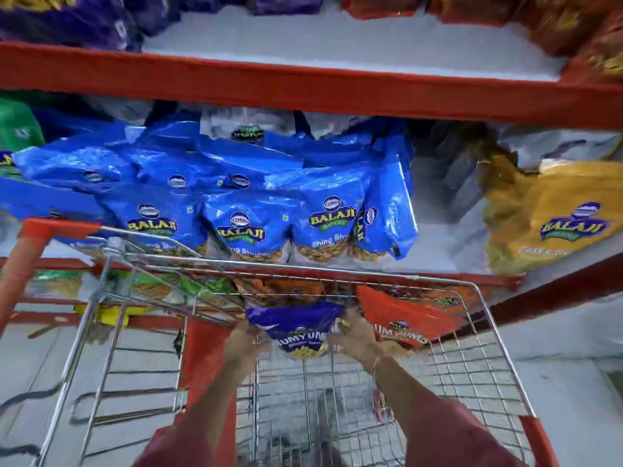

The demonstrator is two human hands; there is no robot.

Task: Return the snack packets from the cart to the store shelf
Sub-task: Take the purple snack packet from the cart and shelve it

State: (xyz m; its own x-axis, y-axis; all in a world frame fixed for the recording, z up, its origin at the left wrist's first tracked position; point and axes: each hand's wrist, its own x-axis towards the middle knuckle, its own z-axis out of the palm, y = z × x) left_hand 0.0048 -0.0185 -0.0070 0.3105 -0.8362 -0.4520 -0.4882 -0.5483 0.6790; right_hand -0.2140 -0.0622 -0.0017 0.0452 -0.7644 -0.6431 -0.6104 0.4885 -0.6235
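Note:
A purple snack packet (295,326) is held over the wire cart (478,358), near its far end. My left hand (244,345) grips the packet's left side and my right hand (354,338) grips its right side. A red snack packet (401,318) leans inside the cart just right of my right hand. The store shelf (303,85) with red edges rises behind the cart. Its top level has a bare white patch (337,38) between purple packets (84,21) on the left and red packets (556,18) on the right.
Several blue packets (236,203) fill the middle shelf, with yellow packets (553,217) to their right and a green packet (17,126) at far left. Lower shelves hold green and orange packets behind the cart wire. The cart's red handle corner (50,229) stands at left.

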